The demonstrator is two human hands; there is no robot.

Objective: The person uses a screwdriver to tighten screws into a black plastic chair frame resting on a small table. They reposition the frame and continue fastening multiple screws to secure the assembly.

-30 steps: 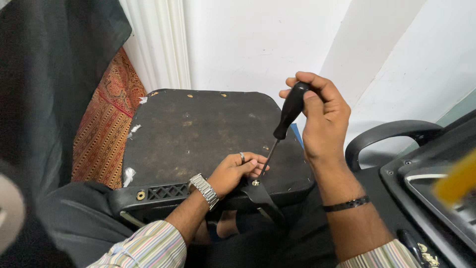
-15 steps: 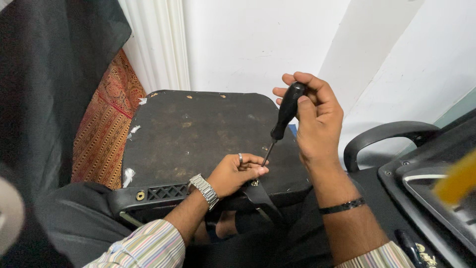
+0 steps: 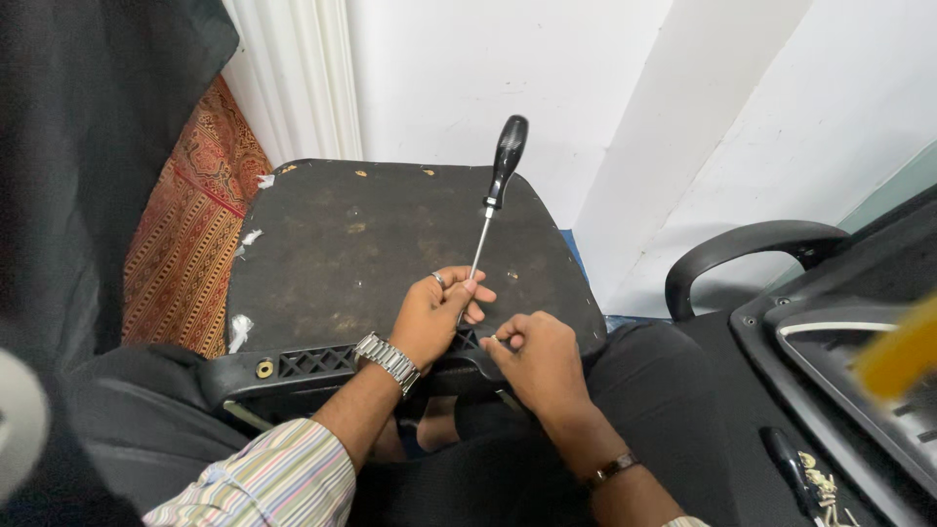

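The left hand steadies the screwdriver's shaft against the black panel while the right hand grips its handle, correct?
Not quite. In the head view the right hand is off the handle, low on the black panel's near edge. The left hand alone holds the screwdriver by its shaft; the handle stands free.

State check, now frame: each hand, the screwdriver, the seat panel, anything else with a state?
left hand: closed around the screwdriver shaft, holding it
right hand: loosely curled on the panel's near edge, off the screwdriver
screwdriver: near upright, tip down at the panel, black handle free
seat panel: lying across the lap, dusty, torn white bits at its left edge
armrest: detached, lying at right
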